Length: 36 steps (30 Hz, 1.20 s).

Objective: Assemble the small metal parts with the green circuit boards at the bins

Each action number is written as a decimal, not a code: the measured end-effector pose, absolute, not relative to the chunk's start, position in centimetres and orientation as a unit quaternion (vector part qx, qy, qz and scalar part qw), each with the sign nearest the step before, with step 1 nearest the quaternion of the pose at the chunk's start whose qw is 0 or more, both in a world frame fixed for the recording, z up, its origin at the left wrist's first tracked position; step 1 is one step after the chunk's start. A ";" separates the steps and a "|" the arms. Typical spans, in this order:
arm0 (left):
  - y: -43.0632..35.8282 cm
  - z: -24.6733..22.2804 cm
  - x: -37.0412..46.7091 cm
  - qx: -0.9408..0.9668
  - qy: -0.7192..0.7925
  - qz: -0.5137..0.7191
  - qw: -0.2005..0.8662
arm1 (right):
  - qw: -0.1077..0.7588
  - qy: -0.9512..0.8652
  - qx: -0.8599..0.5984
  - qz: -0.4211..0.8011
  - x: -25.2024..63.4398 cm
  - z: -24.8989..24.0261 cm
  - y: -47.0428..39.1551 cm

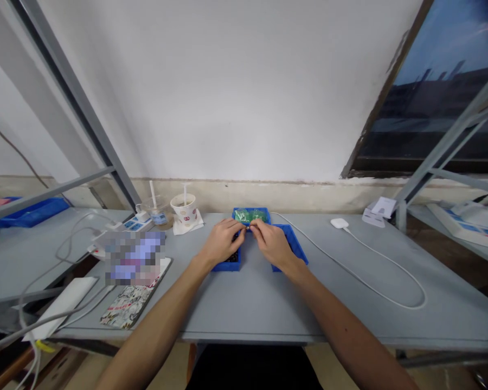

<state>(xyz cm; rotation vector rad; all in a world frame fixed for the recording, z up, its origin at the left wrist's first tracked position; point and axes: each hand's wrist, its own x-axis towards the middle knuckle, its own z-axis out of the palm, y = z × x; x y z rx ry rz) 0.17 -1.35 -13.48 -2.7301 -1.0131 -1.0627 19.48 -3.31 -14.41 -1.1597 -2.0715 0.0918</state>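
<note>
Both hands are meeting over the middle of the bench, in front of the blue back tray. The left hand is pinching narrowly at a small part, and the right hand is closing its fingertips on the same spot; whether they are holding one piece or two, I cannot tell. The left tray is lying below the left hand with dark pieces in it, the right tray is lying beside the right hand, and green packets are resting in the back tray. The step in hand seems to be close fingertip work on the part; the next move is probably calling for a steady left pinch and small, careful right-hand adjustments.
</note>
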 end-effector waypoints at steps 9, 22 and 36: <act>-1.4 -13.5 0.1 -0.893 -0.314 -0.321 0.006 | 0.345 -0.825 -0.448 0.017 19.4 -14.7 -3.3; -1.4 -13.7 0.2 -0.897 -0.298 -0.327 0.015 | 0.309 -0.816 -0.488 -0.020 19.4 -14.8 -3.2; -1.5 -13.5 0.0 -0.897 -0.295 -0.328 0.003 | 0.339 -0.831 -0.441 0.019 19.3 -14.8 -3.3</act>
